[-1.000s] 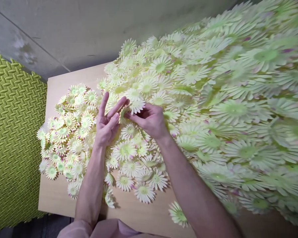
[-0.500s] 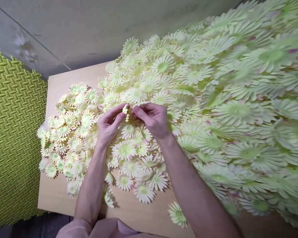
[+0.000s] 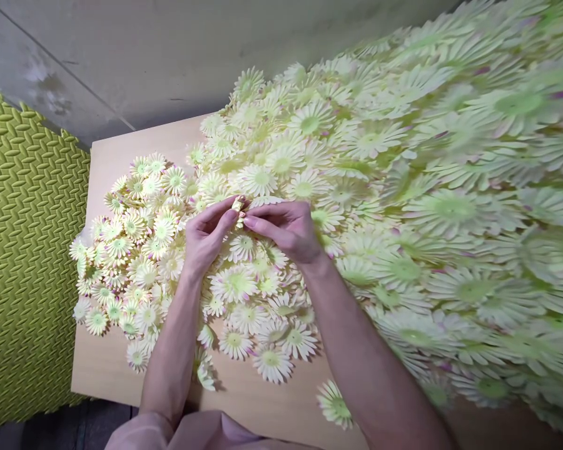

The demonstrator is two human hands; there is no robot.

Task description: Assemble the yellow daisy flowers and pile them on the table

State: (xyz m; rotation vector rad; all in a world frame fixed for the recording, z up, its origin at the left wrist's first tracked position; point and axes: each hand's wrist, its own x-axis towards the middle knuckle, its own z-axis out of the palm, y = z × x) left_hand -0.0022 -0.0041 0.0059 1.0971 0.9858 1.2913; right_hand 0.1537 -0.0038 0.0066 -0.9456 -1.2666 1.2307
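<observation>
My left hand (image 3: 205,239) pinches a small artificial flower (image 3: 238,204) between thumb and forefinger; its cream petals are turned edge-on. From the other side, the fingertips of my right hand (image 3: 286,230) close on the same flower's edge. Both hands meet above the middle of a spread of loose pale flower heads (image 3: 234,282). Whether the right fingers also hold a tiny part is hidden. To the left of my left hand lies a heap of smaller flowers (image 3: 134,225) with pink-tipped petals.
A tall pile of larger pale green-white flowers (image 3: 403,144) fills the right side. Everything lies on a light wooden table (image 3: 107,369). A yellow-green textured foam mat (image 3: 28,269) stands at the left edge. A grey wall (image 3: 169,56) runs behind.
My right hand has moved slightly left, closing the gap to the flower, and its fingertips now touch it. My left hand stays in place with the flower.
</observation>
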